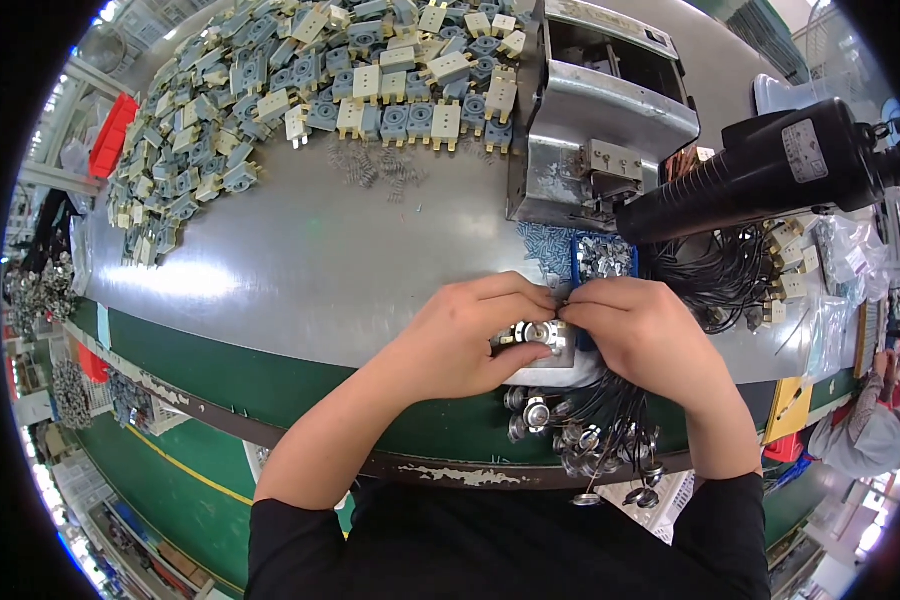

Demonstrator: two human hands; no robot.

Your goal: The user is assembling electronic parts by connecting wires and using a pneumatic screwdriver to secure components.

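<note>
My left hand [475,333] curls round a small part with a round metal face [538,333], thumb below it and fingers above. This part sits at a pale metal block [555,374] by the table's front edge. From the right, my right hand [642,325] meets the left fingertips with its thumb and fingers pinched together; whatever lies between them is too small and hidden to name. Just beyond the hands stands a blue bin [575,258] of small metal pieces. Loose silvery screws [544,244] lie beside it.
A black electric screwdriver [750,185] slants in from the right, near a metal machine housing [610,100]. Grey and cream plastic parts [360,85] are heaped at the back, with small springs [375,165] before them. Black cables [705,280] lie right; round metal ends [585,445] hang over the edge.
</note>
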